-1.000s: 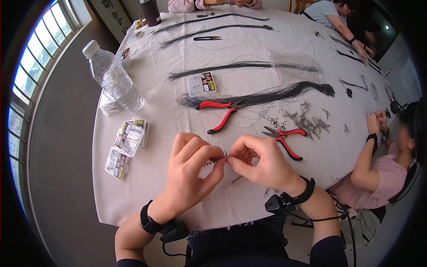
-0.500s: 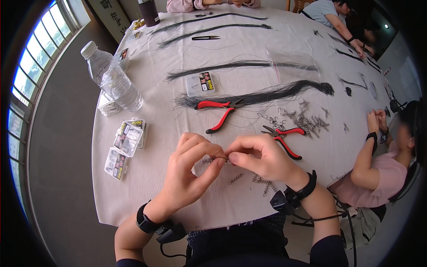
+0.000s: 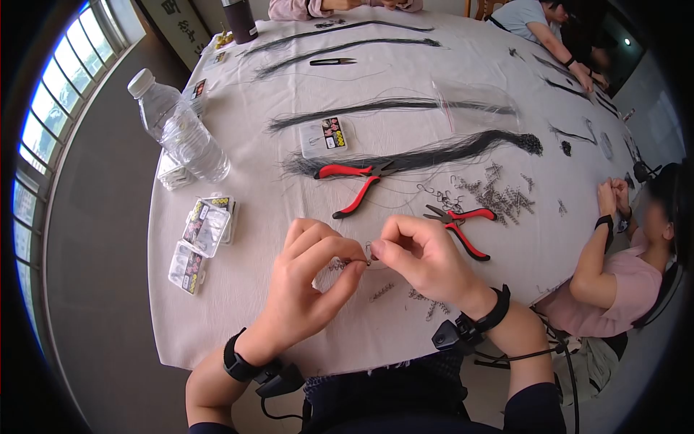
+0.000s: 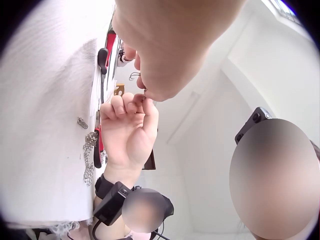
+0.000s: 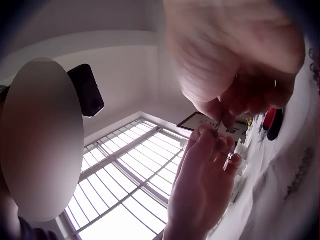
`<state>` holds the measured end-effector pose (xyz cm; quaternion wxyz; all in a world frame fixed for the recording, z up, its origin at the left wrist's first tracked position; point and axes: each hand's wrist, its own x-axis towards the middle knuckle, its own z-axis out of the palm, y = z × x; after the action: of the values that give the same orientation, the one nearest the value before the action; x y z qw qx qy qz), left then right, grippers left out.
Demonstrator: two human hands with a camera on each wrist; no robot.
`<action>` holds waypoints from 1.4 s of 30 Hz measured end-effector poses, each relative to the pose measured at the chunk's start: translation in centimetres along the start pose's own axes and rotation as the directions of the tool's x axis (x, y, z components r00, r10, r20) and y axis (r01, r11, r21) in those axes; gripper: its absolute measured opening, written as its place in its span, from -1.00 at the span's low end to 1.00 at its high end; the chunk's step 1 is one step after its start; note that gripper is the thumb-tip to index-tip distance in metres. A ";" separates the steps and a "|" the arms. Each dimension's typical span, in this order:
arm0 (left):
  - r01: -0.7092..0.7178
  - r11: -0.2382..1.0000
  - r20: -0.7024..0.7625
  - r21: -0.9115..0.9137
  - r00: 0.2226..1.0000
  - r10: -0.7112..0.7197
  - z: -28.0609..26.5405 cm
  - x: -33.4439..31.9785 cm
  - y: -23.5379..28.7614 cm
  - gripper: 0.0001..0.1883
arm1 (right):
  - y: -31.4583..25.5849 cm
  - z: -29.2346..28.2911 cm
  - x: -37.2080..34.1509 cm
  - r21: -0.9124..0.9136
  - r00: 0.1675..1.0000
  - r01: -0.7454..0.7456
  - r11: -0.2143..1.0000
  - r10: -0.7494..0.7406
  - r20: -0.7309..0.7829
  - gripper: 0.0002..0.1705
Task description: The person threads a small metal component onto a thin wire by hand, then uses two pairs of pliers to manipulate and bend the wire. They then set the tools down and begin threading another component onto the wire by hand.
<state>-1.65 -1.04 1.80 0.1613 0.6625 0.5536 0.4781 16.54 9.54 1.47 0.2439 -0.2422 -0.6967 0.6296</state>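
Over the near part of the table, my left hand (image 3: 311, 282) pinches a small coiled metal spring (image 3: 337, 265) between thumb and index finger. Part of the spring is hidden by those fingers. Right at its end stands a thin wire fish hook (image 3: 368, 249), pinched by the thumb and index finger of my right hand (image 3: 423, 257). In the left wrist view, a hook (image 4: 134, 76) shows beside my left fingers. The fingertips of both hands almost meet in both wrist views. Loose springs (image 3: 382, 291) lie just below my right hand.
Two red-handled pliers (image 3: 365, 188) (image 3: 463, 230) lie beyond my hands, near a pile of springs (image 3: 502, 195). Black line bundles (image 3: 434, 153) stretch across the cloth. Hook boxes (image 3: 206, 228) and a water bottle (image 3: 177, 126) stand left. A person (image 3: 622, 275) sits at right.
My hands drew close together, hiding the hook; now the right fingers have lifted slightly and the hook shows upright again. Other things lie where they were.
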 end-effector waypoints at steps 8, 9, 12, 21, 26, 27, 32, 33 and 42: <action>0.126 0.982 -0.004 -0.139 0.992 -0.128 0.0 -0.2 -0.3 -0.92 | -0.1 0.2 0.1 -0.196 0.941 0.316 0.928 -0.333 -0.061 -0.91; 0.132 0.980 -0.003 -0.151 0.991 -0.134 0.0 -0.2 -0.4 -0.92 | -0.2 0.3 0.0 -0.219 0.945 0.309 0.925 -0.324 -0.035 -0.92; 0.130 0.981 0.001 -0.147 0.991 -0.131 0.0 -0.2 -0.2 -0.92 | -0.3 0.5 0.0 -0.221 0.949 0.295 0.930 -0.312 -0.048 -0.93; 0.126 0.985 0.043 -0.115 0.992 -0.122 0.0 -0.2 -0.1 -0.92 | -0.5 0.2 -0.1 -0.240 0.954 0.293 0.925 -0.301 0.002 -0.91; 0.174 0.973 0.059 -0.155 0.984 -0.166 0.0 -0.3 -0.3 -0.92 | -0.4 0.4 0.0 -0.200 0.960 0.275 0.940 -0.279 0.010 -0.93; 0.174 0.972 0.061 -0.161 0.984 -0.166 0.0 -0.3 -0.2 -0.92 | -0.5 0.5 -0.1 -0.184 0.964 0.262 0.947 -0.267 -0.002 -0.94; 0.142 0.975 0.057 -0.171 0.989 -0.134 0.0 -0.3 -0.3 -0.94 | -0.2 -0.2 0.0 -0.196 0.957 0.288 0.937 -0.289 0.024 -0.90; 0.159 0.965 0.048 -0.208 0.987 -0.152 0.0 -0.3 -0.3 -0.95 | -0.1 -0.4 0.0 -0.173 0.957 0.287 0.942 -0.288 0.015 -0.89; 0.283 0.834 0.085 -0.473 0.957 -0.276 -0.3 -0.7 -0.3 -0.94 | 0.6 -0.3 0.3 0.254 0.966 -0.126 0.959 0.060 0.251 -0.66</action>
<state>-2.02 -1.60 1.40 0.3923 0.5170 0.5072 0.5671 16.57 10.00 0.94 0.1580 -0.1616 -0.6176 0.7534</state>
